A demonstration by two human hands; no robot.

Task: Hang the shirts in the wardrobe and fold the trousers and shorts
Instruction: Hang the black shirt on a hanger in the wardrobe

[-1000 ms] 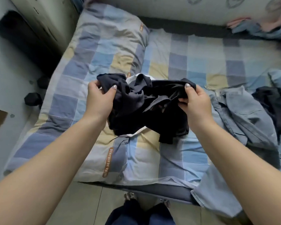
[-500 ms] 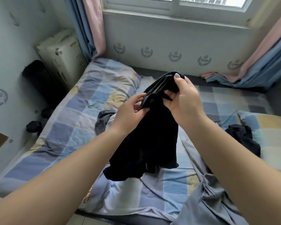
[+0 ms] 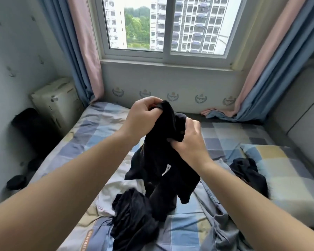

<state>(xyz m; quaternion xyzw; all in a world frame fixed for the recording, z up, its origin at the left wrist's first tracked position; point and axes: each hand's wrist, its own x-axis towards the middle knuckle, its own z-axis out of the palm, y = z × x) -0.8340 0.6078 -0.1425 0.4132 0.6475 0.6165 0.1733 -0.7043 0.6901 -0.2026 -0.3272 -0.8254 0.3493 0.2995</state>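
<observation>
Likely a home bedroom: checked bed point(image 3: 101, 124), curtained window point(image 3: 163, 26), strewn clothes point(image 3: 246, 169).

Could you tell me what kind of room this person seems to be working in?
Most likely a bedroom in a high-rise flat: a bed with checked bedding fills the floor, a pillow lies on it, and a curtained window looks onto apartment towers. Both hands hold a black garment above it.

Both bare forearms reach forward and converge at mid-frame. The left hand point(image 3: 143, 115) is raised higher, fingers curled in a fist-like grip, knuckles up. The right hand point(image 3: 188, 140) sits lower and just beside it, fingers bent inward and pinching, its back facing the camera.
</observation>
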